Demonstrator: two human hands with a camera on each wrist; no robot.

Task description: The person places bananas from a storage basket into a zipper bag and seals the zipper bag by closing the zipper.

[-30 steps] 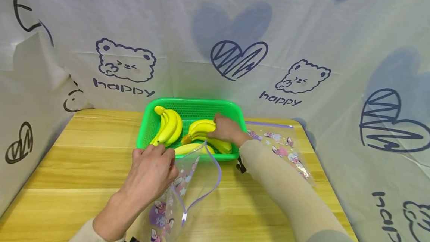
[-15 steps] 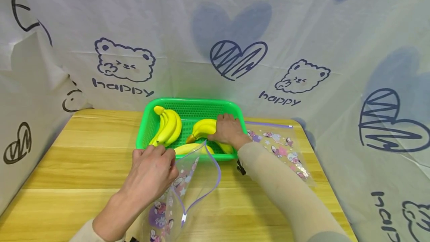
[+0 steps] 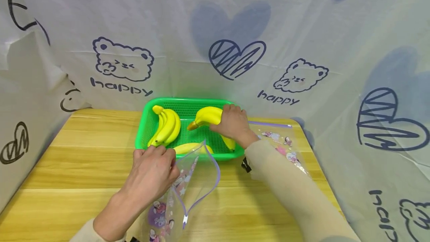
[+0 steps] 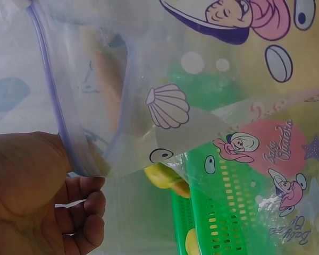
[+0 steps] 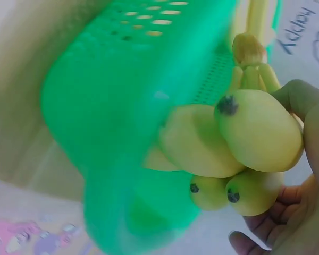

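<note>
My right hand point(image 3: 233, 124) grips a bunch of yellow bananas point(image 3: 209, 115) over the right side of a green plastic basket point(image 3: 142, 130). In the right wrist view the fingers curl round the bananas point(image 5: 260, 130), whose dark tips face the camera. My left hand point(image 3: 152, 174) pinches the rim of a clear zip bag point(image 3: 201, 182), printed with cartoon figures and edged in purple. Its mouth gapes toward the right. The left wrist view shows the bag point(image 4: 170, 106) hanging from the thumb and fingers, in front of the basket.
Another banana bunch point(image 3: 168, 124) lies at the basket's left, and more banana point(image 3: 188, 148) shows along its front wall. A second printed zip bag point(image 3: 279, 141) lies flat on the wooden table point(image 3: 84, 152), partly under the right forearm. A patterned white cloth point(image 3: 181, 29) hangs behind.
My right hand has lifted the banana bunch up and slightly rightward, away from the basket's floor. The left hand and its bag have stayed nearly still.
</note>
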